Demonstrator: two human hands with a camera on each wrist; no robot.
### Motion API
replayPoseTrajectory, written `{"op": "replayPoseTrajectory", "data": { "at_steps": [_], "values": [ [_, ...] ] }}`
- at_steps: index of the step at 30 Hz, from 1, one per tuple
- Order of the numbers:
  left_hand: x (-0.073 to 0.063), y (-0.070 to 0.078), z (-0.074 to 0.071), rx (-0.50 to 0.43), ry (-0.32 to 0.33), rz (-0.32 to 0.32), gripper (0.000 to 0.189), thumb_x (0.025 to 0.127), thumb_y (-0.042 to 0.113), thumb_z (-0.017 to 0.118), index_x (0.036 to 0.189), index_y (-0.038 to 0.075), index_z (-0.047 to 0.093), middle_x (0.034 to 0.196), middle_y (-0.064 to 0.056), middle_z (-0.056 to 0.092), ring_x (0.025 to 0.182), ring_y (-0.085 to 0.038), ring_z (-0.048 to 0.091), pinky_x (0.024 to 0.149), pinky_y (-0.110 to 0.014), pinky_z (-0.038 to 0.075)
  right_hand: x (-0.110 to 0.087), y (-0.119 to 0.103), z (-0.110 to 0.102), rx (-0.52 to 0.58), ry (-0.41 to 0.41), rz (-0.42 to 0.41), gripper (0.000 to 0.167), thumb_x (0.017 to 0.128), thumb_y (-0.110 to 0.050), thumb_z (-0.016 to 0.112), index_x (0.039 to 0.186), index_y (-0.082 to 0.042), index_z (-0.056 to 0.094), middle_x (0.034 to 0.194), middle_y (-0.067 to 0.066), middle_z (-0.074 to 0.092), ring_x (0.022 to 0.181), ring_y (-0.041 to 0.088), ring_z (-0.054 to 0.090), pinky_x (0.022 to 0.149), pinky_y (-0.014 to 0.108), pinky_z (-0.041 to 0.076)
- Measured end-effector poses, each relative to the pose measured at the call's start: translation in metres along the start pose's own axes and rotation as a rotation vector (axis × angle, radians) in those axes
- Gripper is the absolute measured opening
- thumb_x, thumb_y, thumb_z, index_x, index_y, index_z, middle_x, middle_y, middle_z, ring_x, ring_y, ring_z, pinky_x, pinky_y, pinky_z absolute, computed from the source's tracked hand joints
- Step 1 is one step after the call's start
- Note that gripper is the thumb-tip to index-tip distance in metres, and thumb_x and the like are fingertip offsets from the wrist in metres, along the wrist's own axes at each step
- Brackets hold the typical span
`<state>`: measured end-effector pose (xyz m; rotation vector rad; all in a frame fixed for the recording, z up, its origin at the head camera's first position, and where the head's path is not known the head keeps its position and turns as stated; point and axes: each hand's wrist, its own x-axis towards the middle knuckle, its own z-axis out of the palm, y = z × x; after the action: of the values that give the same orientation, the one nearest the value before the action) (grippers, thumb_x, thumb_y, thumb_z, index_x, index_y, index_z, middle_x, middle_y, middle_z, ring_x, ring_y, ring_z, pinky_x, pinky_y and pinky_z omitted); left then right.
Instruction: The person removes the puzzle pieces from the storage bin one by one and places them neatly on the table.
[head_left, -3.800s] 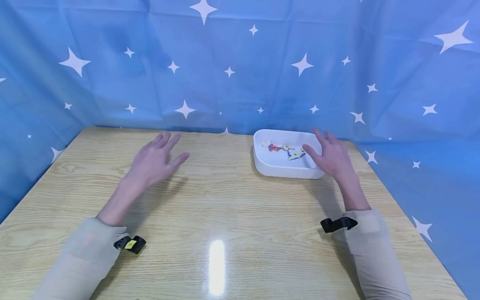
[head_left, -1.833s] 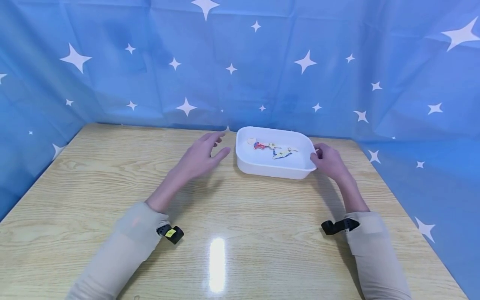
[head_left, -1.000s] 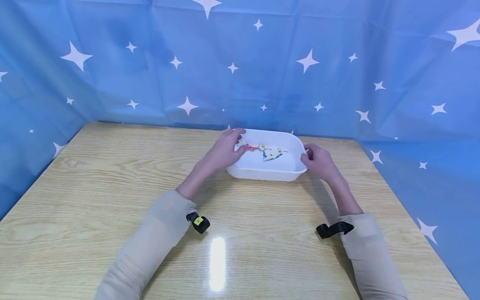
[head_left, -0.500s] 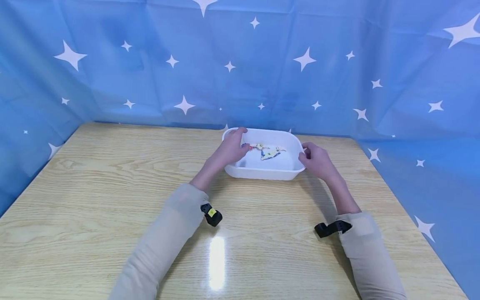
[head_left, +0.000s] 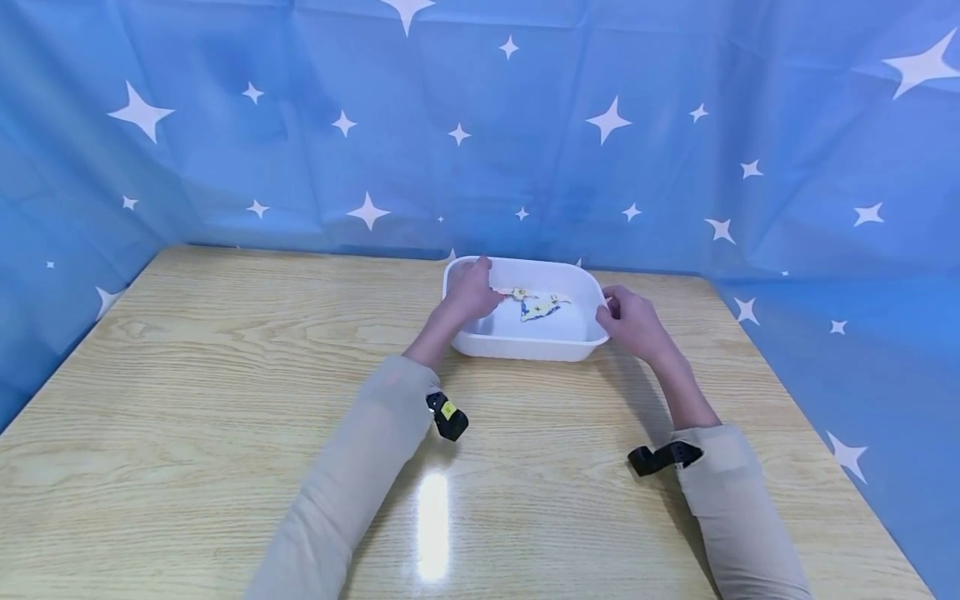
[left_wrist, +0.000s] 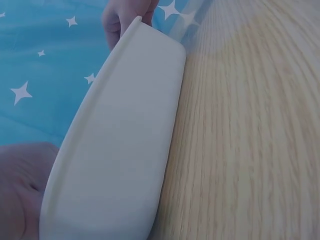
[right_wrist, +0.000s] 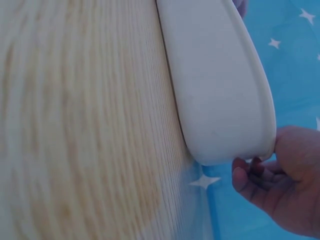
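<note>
A white oval-cornered tray (head_left: pixel 525 348) stands on the table near its back edge. Inside it lie small flat cut-out pieces; one is whitish-yellow with a blue edge (head_left: pixel 540 309), and a smaller yellowish piece (head_left: pixel 519 293) lies just behind it. My left hand (head_left: pixel 471 292) reaches over the near left rim into the tray, at the spot of a red piece that it mostly covers. Its fingertips are hidden, so a grip cannot be made out. With thumb and curled fingers, my right hand (right_wrist: pixel 295 185) pinches the tray's right end at the rim.
The wooden table (head_left: pixel 225 400) stretches in front and to the left of the tray. A blue cloth with white stars (head_left: pixel 315 150) hangs close behind the tray and along the sides. Each wrist carries a black camera strap, such as the right one (head_left: pixel 664 457).
The right hand took hold of the tray's right end, and the tray slid left. My left hand moved right, from over the table into the tray, covering the red piece.
</note>
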<state>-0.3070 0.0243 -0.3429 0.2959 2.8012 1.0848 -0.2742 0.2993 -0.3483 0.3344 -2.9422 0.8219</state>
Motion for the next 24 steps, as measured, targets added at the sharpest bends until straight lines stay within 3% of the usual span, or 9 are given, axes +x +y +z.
{"op": "replayPoseTrajectory", "data": {
  "at_steps": [4, 7, 17, 24],
  "values": [
    [0.0007, 0.0008, 0.0017, 0.004, -0.07, -0.05, 0.062, 0.1, 0.009, 0.058, 0.156, 0.003, 0.031, 0.154, -0.016, 0.042, 0.135, -0.028, 0.044, 0.112, -0.039, 0.039, -0.0007, -0.0001, -0.0001, -0.001, 0.003, -0.001, 0.04, 0.098, -0.008, 0.05, 0.13, 0.015, 0.052, 0.085, 0.018, 0.059, 0.072, 0.026, 0.053, 0.062, 0.033, 0.045],
    [-0.0003, 0.0006, 0.0025, -0.013, -0.107, -0.051, 0.059, 0.1, 0.005, 0.057, 0.154, 0.002, 0.033, 0.153, -0.015, 0.042, 0.133, -0.027, 0.045, 0.112, -0.038, 0.04, -0.0012, -0.0002, -0.0002, 0.006, 0.001, -0.004, 0.04, 0.098, -0.008, 0.049, 0.131, 0.016, 0.051, 0.087, 0.019, 0.06, 0.072, 0.026, 0.053, 0.062, 0.033, 0.046],
    [-0.0026, -0.0014, 0.0042, -0.011, -0.078, 0.033, 0.03, 0.095, -0.006, 0.057, 0.125, -0.002, 0.063, 0.122, -0.014, 0.062, 0.114, -0.028, 0.056, 0.1, -0.036, 0.047, -0.0014, -0.0008, -0.0004, 0.003, -0.004, -0.005, 0.039, 0.099, -0.008, 0.049, 0.131, 0.015, 0.052, 0.088, 0.02, 0.061, 0.073, 0.027, 0.054, 0.063, 0.034, 0.046],
    [-0.0032, -0.0015, 0.0056, 0.017, -0.081, 0.022, 0.025, 0.092, -0.01, 0.057, 0.114, -0.001, 0.068, 0.114, -0.012, 0.062, 0.107, -0.028, 0.055, 0.092, -0.035, 0.049, -0.0014, 0.001, 0.0006, 0.012, -0.01, -0.006, 0.04, 0.1, -0.009, 0.049, 0.132, 0.015, 0.051, 0.088, 0.019, 0.061, 0.072, 0.026, 0.055, 0.062, 0.033, 0.046]
  ]
}}
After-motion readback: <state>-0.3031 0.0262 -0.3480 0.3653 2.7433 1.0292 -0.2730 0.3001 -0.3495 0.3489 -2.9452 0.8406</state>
